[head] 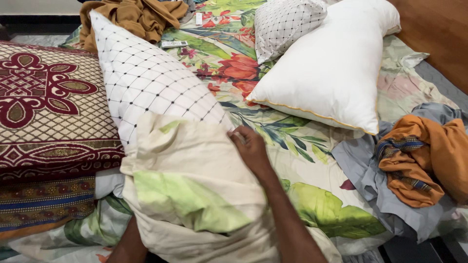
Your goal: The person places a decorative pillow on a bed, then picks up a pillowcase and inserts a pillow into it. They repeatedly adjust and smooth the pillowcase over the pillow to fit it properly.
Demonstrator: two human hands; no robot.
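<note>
Right hand (251, 148) mid-frame, fingers pinched on cream leafy pillowcase (195, 195) edge, checked pillow (151, 80) half inside, left hand hidden underneath

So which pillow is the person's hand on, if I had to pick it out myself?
Start at the bed with the floral sheet and look to its near left side, beside the maroon patterned cushion. The long grid-patterned pillow lies there, its lower half inside a cream and green pillowcase that the right hand grips at the edge. The other grid-patterned pillow is smaller and uncovered.
</note>
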